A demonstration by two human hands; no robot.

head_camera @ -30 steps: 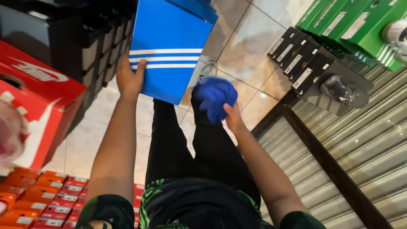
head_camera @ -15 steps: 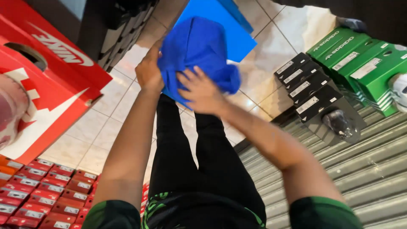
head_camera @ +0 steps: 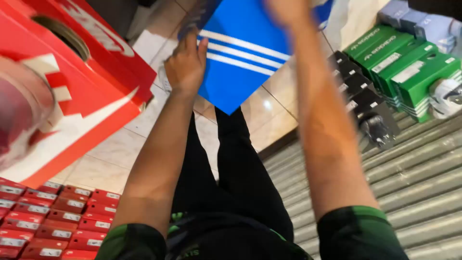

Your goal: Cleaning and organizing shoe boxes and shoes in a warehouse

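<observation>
Blue shoebox [head_camera: 240, 58] with 3 white stripes is held up over the tiled floor [head_camera: 115, 159]. Left hand [head_camera: 185, 65] grips its left edge, fingers curled on it. Right hand [head_camera: 288, 9] at the top edge, blurred; can't tell its grip. Box closed, not set down yet. Red shoeboxes [head_camera: 72, 96] left, green ones [head_camera: 409, 72] right.

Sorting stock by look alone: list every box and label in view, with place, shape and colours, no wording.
Blue box: flat, white stripes, top centre, held at its left edge by the left hand; right hand at its top.
Red box: large, white markings, round hole, close on the left.
Small red boxes: stacked bottom left, pale end labels.
Green boxes: stacked right, white labels.
Black boxes: row beside the green ones.
</observation>
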